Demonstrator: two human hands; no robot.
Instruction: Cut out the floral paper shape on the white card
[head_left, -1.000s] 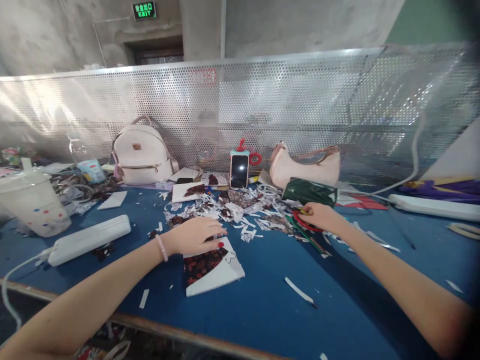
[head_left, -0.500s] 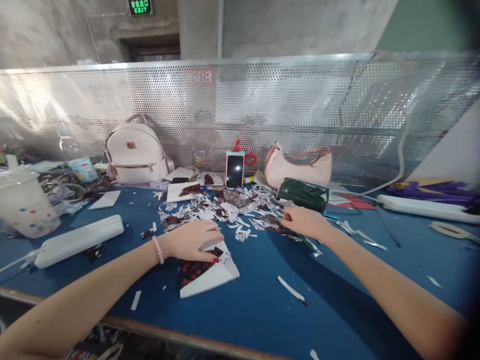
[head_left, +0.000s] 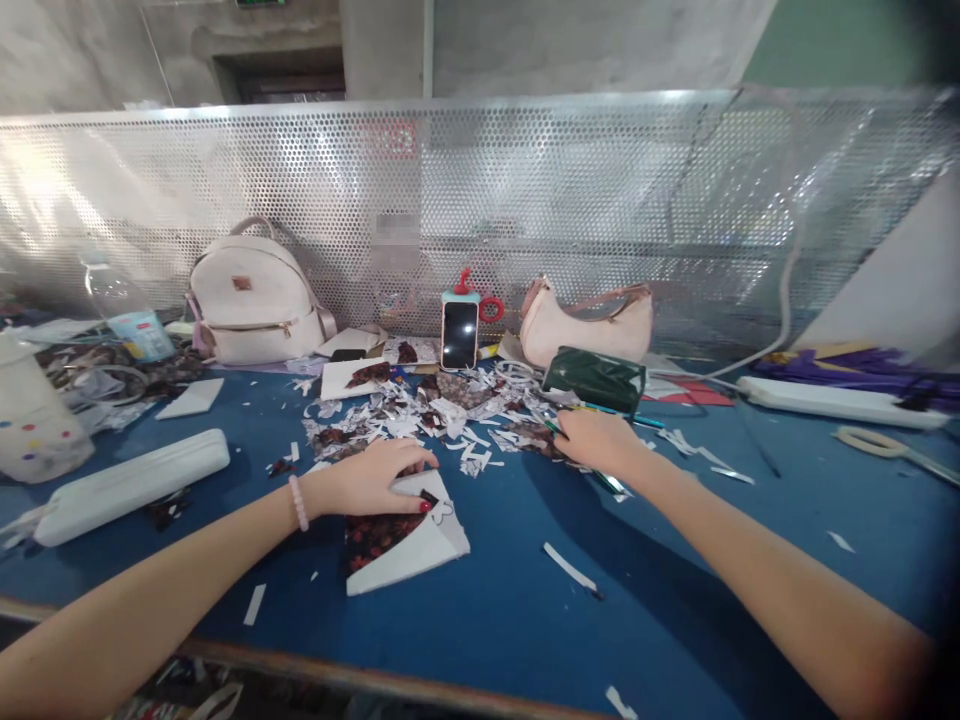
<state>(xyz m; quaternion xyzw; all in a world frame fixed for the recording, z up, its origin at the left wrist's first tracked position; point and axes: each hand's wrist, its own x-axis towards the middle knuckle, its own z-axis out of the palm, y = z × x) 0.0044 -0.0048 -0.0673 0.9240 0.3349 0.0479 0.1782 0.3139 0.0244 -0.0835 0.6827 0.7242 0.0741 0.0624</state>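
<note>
Left hand (head_left: 375, 478) flat, fingers spread, pinning printed card (head_left: 405, 535) to bench (head_left: 675, 590). Right hand (head_left: 600, 442) curled over green pencil (head_left: 600, 478) amid paper scraps (head_left: 420, 420); grip unclear.

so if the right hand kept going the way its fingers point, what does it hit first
Most likely the heap of paper scraps just beyond the right hand, whose fingers point left and away; depth is hard to judge, though.

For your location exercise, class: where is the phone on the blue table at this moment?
In the head view, the phone stands upright at the back of the blue table, near the middle, against the perforated metal screen, between the white backpack and the pink handbag.
</note>
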